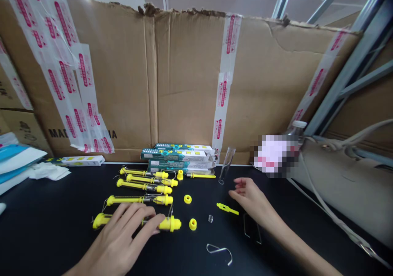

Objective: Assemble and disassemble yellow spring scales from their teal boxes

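My left hand (pixel 130 229) lies over the nearest yellow syringe-like tool (pixel 170 224), its fingers curled round the middle and hiding that part. Beyond it lie several similar yellow tools (pixel 139 200) with wire hooks, side by side. My right hand (pixel 250 196) is at the right, with thumb and fingers apart and nothing visible between them. Just left of its fingertips stands a leaning clear tube (pixel 227 165). A flat yellow piece (pixel 227 209) lies below that hand, and a bent wire frame (pixel 252 231) is partly under the forearm.
Yellow ring caps (pixel 193 224), a small clear piece (pixel 210 218) and a bent wire hook (pixel 219 250) lie mid-table. A yellow rod (pixel 201 176) is near stacked small boxes (pixel 181 155). Cardboard (pixel 187 84) walls the back; a beige bag (pixel 344 194) stands right.
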The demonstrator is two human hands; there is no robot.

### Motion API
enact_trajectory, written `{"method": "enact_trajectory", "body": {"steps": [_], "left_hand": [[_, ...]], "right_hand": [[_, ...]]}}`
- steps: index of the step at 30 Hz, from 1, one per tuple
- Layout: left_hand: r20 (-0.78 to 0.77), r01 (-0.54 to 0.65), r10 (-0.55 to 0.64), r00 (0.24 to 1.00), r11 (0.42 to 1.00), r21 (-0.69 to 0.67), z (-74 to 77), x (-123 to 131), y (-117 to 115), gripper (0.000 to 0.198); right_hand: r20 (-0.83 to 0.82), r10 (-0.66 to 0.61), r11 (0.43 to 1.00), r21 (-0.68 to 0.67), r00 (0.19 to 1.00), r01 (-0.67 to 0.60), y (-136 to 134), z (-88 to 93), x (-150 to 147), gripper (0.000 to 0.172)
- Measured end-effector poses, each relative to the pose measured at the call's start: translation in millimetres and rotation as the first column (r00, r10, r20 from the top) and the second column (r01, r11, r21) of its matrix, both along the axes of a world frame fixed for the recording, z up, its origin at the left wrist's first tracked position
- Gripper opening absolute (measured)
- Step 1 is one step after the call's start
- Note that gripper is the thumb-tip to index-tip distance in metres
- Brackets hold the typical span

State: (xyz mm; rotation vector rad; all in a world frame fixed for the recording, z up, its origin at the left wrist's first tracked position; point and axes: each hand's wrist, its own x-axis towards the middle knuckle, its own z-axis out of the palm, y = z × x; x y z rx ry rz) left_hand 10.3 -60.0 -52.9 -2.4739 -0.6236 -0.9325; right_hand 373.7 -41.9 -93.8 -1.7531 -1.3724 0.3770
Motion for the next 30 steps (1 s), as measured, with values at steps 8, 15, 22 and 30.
{"method": "enact_trajectory", "body": {"steps": [8, 15, 22, 30], "left_hand": [[-0.043, -0.065, 0.064, 0.997, 0.997, -0.036, -1.1, -1, -1, 0.034], [-0.047, -0.13, 0.13, 0.99, 0.992, 0.002, 0.5, -2, 1, 0.032], [-0.13, -0.259, 0.258, 0.957, 0.966, 0.005, -20.2, -11, 12, 0.051], [-0.208, -0.349, 0.335, 0.919, 0.936, -0.035, -23.2, -17, 13, 0.077]], "right_hand": [[0.183, 0.394, 0.903, 0.106, 0.901, -0.416, -49, 31.5, -89, 0.033], [0.408, 0.654, 0.682, 0.046, 0.637, -0.73, 5, 58.4, -127, 0.046], [0.489, 0.684, 0.636, -0.038, 0.541, -0.77, 57, 48.5, -147, 0.056], [0.547, 0.708, 0.6, -0.134, 0.446, -0.789, 51, 41.6, -151, 0.076]]}}
